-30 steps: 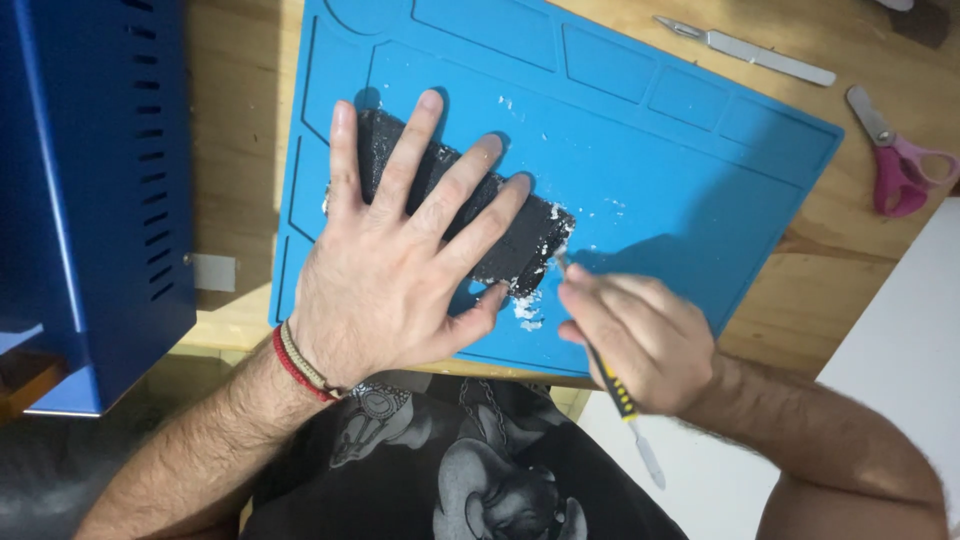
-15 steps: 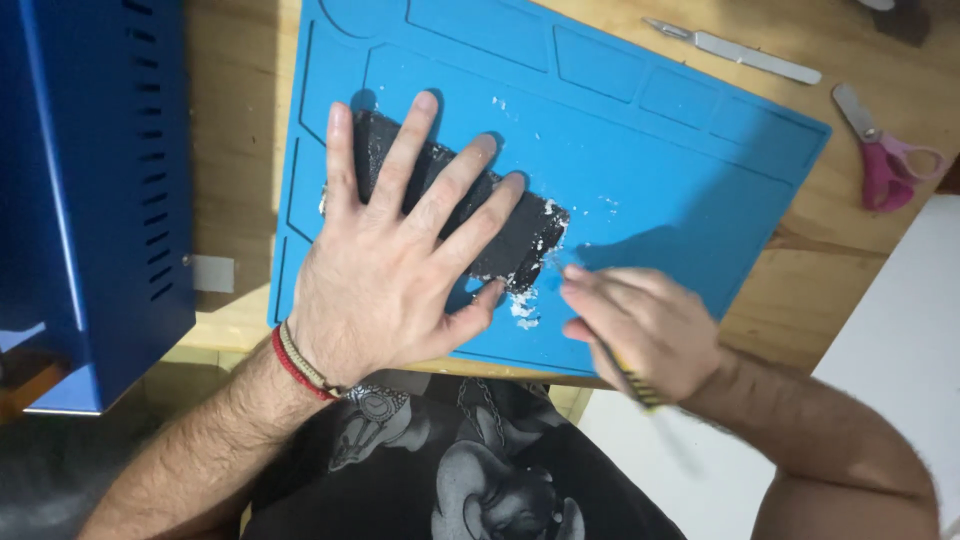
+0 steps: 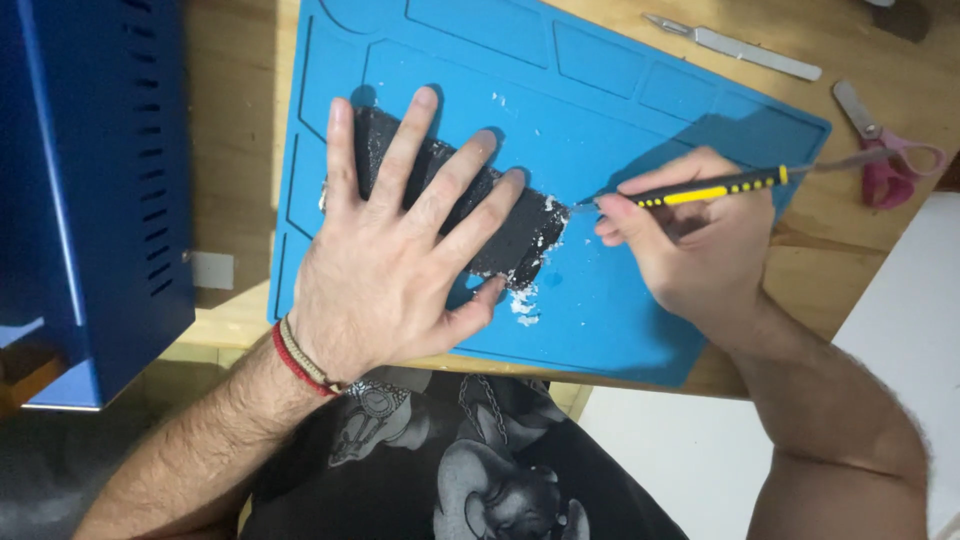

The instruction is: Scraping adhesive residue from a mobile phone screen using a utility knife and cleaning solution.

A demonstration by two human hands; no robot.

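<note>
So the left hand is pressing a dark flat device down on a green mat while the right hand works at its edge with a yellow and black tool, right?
Not quite: the mat is blue, not green, as the head view shows. The left hand does press the dark flat device down, and the right hand holds the yellow and black tool at its edge.

left hand flat, fingers splayed, right hand pinched in a grip

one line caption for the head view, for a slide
Left hand presses a flat black slab onto a blue silicone work mat while the right hand holds a yellow-and-black hand tool at its edge.
</note>
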